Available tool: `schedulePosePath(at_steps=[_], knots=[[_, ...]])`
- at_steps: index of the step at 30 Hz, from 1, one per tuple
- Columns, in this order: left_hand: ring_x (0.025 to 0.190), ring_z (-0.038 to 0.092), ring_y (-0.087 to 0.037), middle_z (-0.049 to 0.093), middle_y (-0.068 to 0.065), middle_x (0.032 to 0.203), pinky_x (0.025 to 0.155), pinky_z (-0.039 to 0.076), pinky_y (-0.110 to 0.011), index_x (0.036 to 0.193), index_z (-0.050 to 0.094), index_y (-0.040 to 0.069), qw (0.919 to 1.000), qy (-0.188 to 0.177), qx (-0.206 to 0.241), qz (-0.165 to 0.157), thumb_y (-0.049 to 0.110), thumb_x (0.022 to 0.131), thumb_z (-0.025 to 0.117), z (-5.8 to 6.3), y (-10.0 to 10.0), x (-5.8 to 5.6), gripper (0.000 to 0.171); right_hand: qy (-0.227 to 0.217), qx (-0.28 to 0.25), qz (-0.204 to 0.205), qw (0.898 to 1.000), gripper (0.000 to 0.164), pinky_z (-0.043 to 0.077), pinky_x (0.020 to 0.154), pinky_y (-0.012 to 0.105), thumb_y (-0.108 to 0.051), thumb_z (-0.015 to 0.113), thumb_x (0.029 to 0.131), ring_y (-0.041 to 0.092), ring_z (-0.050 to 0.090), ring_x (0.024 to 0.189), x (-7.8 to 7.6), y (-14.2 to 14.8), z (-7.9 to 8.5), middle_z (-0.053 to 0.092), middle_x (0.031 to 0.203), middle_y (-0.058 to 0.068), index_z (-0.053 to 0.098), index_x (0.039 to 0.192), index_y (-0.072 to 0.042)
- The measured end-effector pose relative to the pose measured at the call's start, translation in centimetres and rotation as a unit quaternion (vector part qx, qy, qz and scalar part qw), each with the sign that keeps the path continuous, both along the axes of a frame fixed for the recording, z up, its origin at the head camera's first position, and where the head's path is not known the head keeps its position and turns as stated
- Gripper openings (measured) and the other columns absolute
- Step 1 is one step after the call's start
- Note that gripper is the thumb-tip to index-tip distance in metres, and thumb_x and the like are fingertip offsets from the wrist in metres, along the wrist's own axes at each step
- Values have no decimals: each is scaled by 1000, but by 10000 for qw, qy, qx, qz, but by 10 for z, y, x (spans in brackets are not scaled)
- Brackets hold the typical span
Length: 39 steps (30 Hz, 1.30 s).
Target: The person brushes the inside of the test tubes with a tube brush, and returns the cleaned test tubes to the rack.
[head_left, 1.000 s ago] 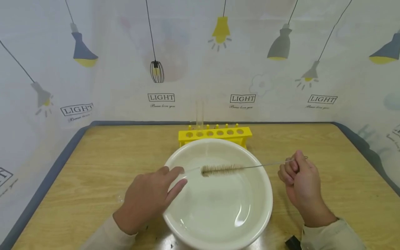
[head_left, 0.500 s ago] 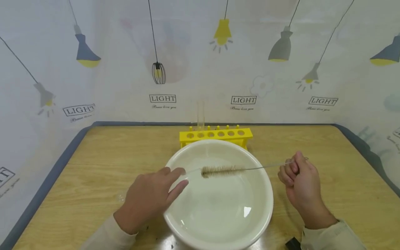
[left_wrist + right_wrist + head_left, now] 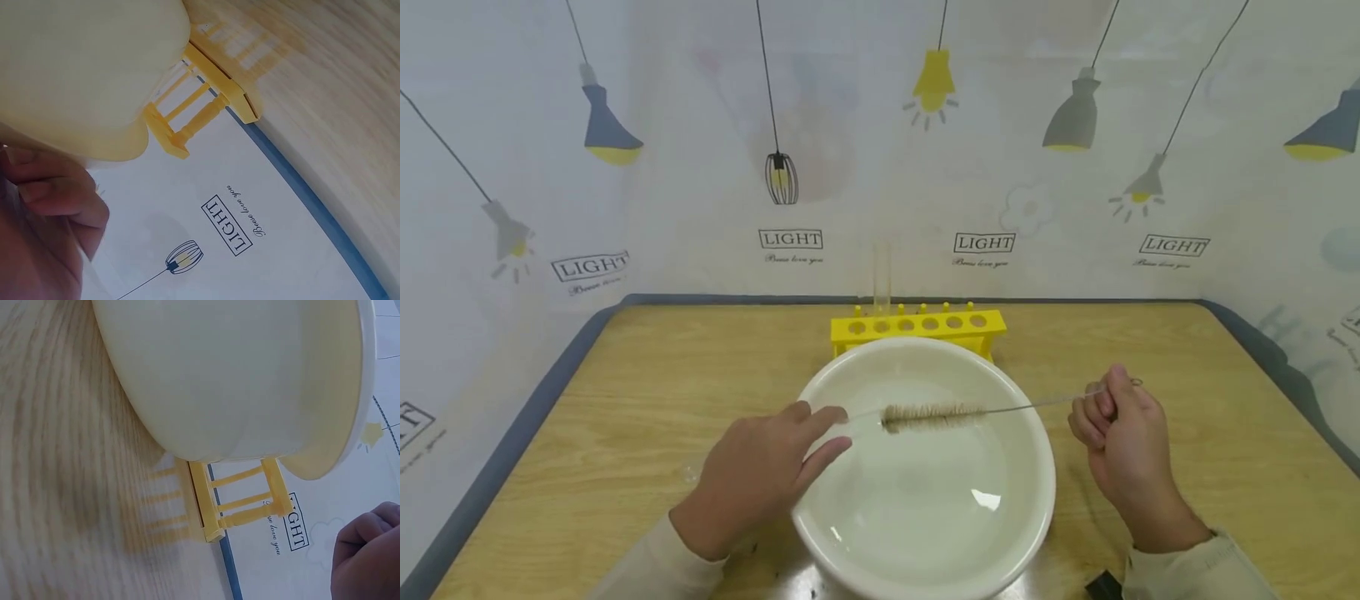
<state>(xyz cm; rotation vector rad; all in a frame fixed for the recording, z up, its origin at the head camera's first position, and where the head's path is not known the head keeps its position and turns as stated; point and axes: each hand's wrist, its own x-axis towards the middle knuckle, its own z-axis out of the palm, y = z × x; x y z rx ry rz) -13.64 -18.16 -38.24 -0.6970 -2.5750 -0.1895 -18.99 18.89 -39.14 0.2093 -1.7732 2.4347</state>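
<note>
My left hand (image 3: pixel 760 467) grips a clear test tube (image 3: pixel 865 418) by its open-end side, over the left rim of a white basin (image 3: pixel 1045 492). The tube's rounded end (image 3: pixel 691 473) shows behind the wrist. In my right hand (image 3: pixel 1123 442), right of the basin, the fingers curl round the wire handle of a test tube brush (image 3: pixel 934 415). Its beige bristles lie level above the basin, with the tip right at the tube's mouth. In the right wrist view only the curled fingers (image 3: pixel 369 544) show; the brush is out of sight there.
Behind the basin stands a yellow test tube rack (image 3: pixel 917 327) with one clear tube (image 3: pixel 882 279) upright in it. A black object (image 3: pixel 1103 585) lies by the right sleeve. The wooden table (image 3: pixel 700 358) meets a printed backdrop at the back.
Both hands keep their grips and nearly their places. The brush bristles and tube mouth have dipped slightly. The head view has shifted a little.
</note>
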Motion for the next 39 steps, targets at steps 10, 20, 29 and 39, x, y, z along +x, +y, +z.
schedulePosePath(at_steps=[10,20,29,39], knots=[[43,23,-2,51,3,81,43,23,-18,109,65,26,10000,-31,-84,11,50,102,49,-1,-1,2,29,163,376,263,9988,45,12,48,34,-36,36,108,21,16,50,7,-12,-7,20,63,6,36,70,-11],[45,26,-2,53,4,83,43,25,-18,109,65,25,10000,-17,5,-15,47,101,52,-1,-1,0,27,484,188,602,9968,43,12,46,33,-30,36,109,20,16,49,7,-13,-5,21,63,6,39,71,-10],[45,27,-3,54,4,83,42,25,-19,108,66,26,9995,-261,104,123,45,100,54,0,0,1,23,592,216,678,9957,43,13,46,32,-27,35,109,20,17,48,11,-14,-3,21,64,6,39,71,-8],[44,29,-2,55,4,81,42,26,-18,107,66,25,9996,-241,147,44,43,100,55,1,1,1,22,201,329,390,9985,45,13,47,33,-31,39,108,21,16,51,14,-19,1,23,65,5,40,70,-8]])
